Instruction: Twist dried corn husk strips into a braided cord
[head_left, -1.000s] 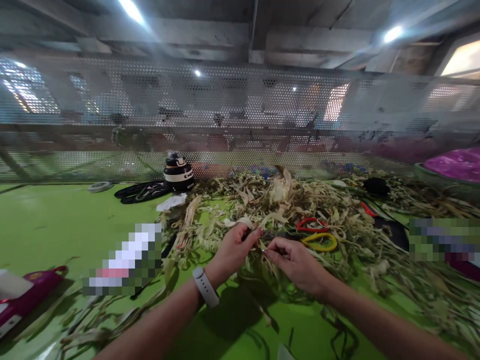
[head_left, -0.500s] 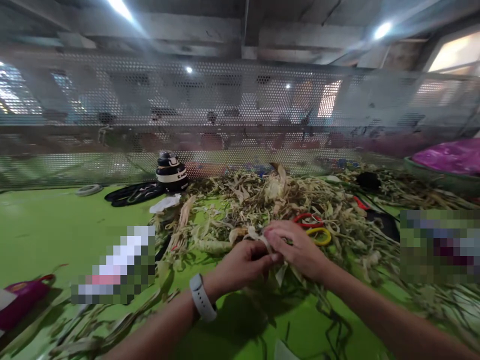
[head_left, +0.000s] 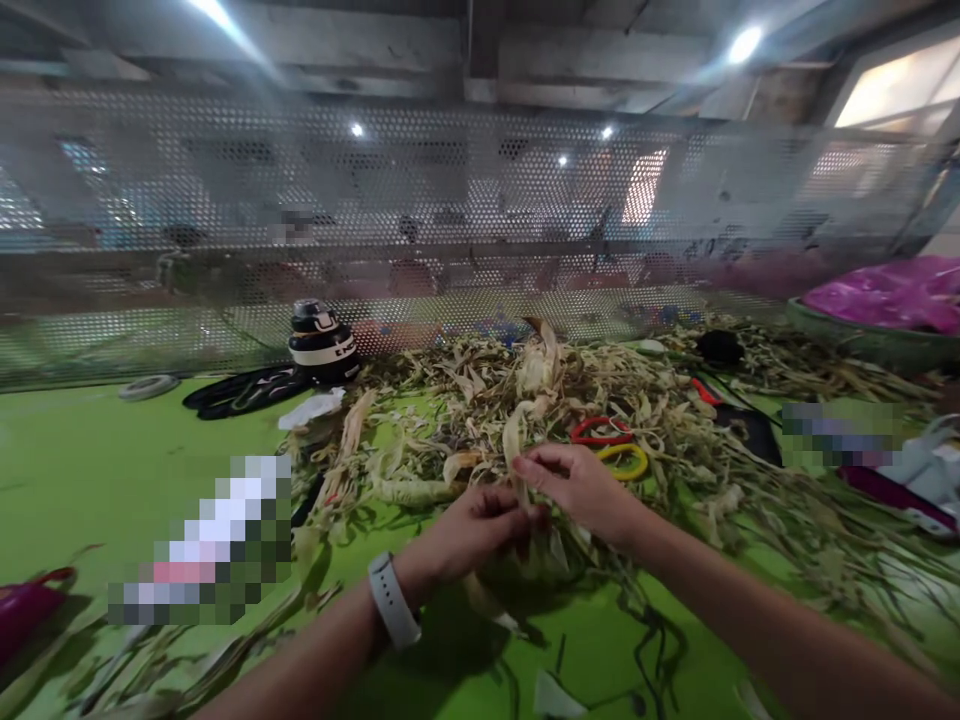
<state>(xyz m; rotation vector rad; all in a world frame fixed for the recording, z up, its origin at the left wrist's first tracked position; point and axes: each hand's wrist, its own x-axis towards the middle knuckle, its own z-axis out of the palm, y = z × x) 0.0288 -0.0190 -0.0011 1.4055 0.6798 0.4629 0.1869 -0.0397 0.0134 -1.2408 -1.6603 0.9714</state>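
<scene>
Between my two hands stands a pale dried husk strip (head_left: 515,440), its upper end curling above my fingers. My left hand (head_left: 474,530), with a light watch band (head_left: 394,600) on the wrist, pinches the strip low down. Higher up, the fingers of my right hand (head_left: 583,490) are closed on the same strip. Below my left hand hangs another piece of husk (head_left: 491,605). Just behind my right hand lie scissors with one red and one yellow handle loop (head_left: 626,461); their blades are hidden. A heap of dried husks (head_left: 450,380) spreads behind both hands.
A black bottle (head_left: 324,345) stands at the back left beside a coiled black strap (head_left: 240,392) and a roll of tape (head_left: 148,387). At the far right is a green basin (head_left: 862,335) with pink plastic. A perforated screen (head_left: 465,200) borders the green table (head_left: 67,440).
My right hand has drawn apart from my left, and the husk strip now stands upright between them. The camera view has shifted slightly to the right.
</scene>
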